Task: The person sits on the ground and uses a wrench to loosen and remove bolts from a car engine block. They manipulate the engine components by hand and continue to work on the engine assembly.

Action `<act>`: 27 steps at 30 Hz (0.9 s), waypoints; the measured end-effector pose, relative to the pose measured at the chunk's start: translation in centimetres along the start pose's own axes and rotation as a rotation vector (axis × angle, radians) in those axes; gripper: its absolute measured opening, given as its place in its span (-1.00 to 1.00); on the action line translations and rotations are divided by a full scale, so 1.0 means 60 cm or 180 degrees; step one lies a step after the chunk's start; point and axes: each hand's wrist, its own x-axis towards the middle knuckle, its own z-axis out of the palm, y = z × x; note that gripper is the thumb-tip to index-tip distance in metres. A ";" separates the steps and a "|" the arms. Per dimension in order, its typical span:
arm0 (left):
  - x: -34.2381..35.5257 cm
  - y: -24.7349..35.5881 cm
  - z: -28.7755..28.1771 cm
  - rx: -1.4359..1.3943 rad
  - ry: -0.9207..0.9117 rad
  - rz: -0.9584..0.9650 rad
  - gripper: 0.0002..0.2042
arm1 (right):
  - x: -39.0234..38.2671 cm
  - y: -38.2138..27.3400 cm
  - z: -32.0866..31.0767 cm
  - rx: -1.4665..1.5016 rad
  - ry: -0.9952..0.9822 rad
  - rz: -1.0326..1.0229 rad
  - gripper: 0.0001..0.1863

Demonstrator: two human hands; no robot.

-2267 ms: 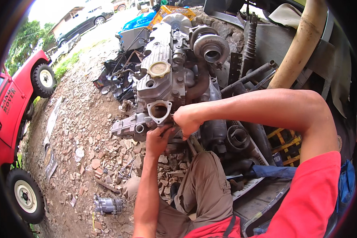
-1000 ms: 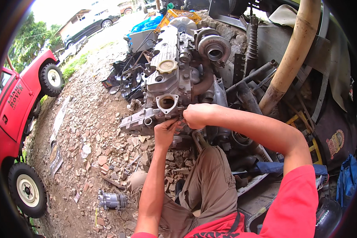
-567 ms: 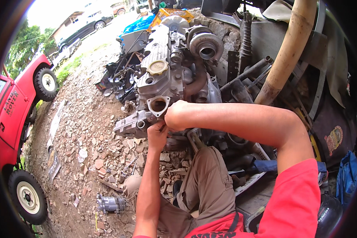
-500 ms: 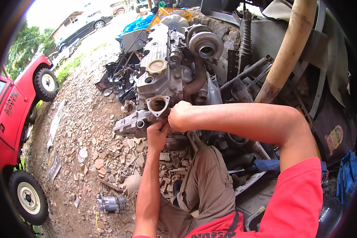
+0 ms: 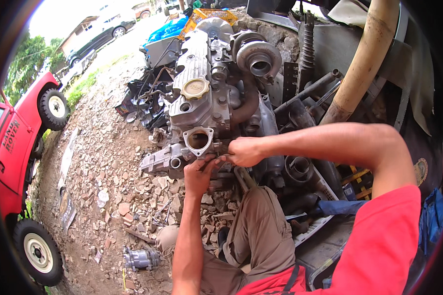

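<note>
A large metal engine (image 5: 189, 69) stands in front of me, with a gold-toned filler cap (image 5: 195, 88) on top and a turbocharger (image 5: 258, 61) at its upper right. Both hands work just below a three-bolt flanged opening (image 5: 198, 132) on its near end. My left hand (image 5: 200, 172) comes from below, fingers pinched at the lower edge beside the flange. My right hand (image 5: 243, 150) is curled closed just right of it, fingertips near my left ones; what either holds is hidden or too small to tell.
A red off-road vehicle (image 5: 12, 157) stands at left on rubble ground (image 5: 103, 172). A silver cylindrical part (image 5: 140, 258) lies near my knee. A bamboo pole (image 5: 357, 64), metal pipes and scrap crowd the right; a yellow crate (image 5: 211, 15) and blue sheet (image 5: 165, 28) sit behind the engine.
Since half a second ago my right hand has shifted right and down, away from the flange, showing more of my left fingers. The engine appears slightly lower in view.
</note>
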 end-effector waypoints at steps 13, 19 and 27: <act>-0.002 -0.001 0.003 -0.0464 0.0102 -0.0398 -0.84 | -0.040 0.014 0.073 0.0943 0.1476 -0.0741 -0.49; -0.001 -0.008 0.001 -0.0981 -0.0065 -0.0619 -0.82 | -0.040 0.004 0.071 0.0337 0.1549 -0.0661 -0.58; -0.005 -0.014 0.007 -0.0958 0.0060 -0.0606 -0.81 | -0.072 -0.009 0.071 -0.0108 0.1343 -0.0067 -0.62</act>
